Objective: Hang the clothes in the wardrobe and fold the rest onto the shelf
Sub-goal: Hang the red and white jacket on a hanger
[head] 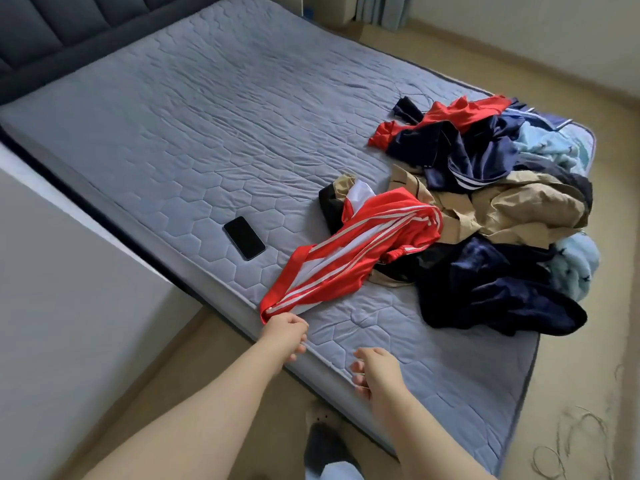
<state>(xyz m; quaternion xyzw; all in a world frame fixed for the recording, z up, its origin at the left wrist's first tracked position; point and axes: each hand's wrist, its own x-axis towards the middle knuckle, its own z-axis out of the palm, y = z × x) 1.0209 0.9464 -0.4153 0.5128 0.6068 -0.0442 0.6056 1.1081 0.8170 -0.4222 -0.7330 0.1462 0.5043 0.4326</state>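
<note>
A red garment with white stripes (360,251) lies stretched across the near part of the grey quilted mattress (194,140). My left hand (285,332) pinches its lower end at the mattress edge. My right hand (375,370) hovers beside it over the edge, fingers loosely curled, holding nothing. Behind the red garment lies a heap of clothes (502,209): navy pieces, a beige one, another red one and a light blue fleece.
A black phone (244,238) lies face up on the mattress left of the red garment. A dark padded headboard (52,32) stands at the far left. Loose wire (571,441) lies on the beige floor at the right. A grey surface (69,323) fills the left.
</note>
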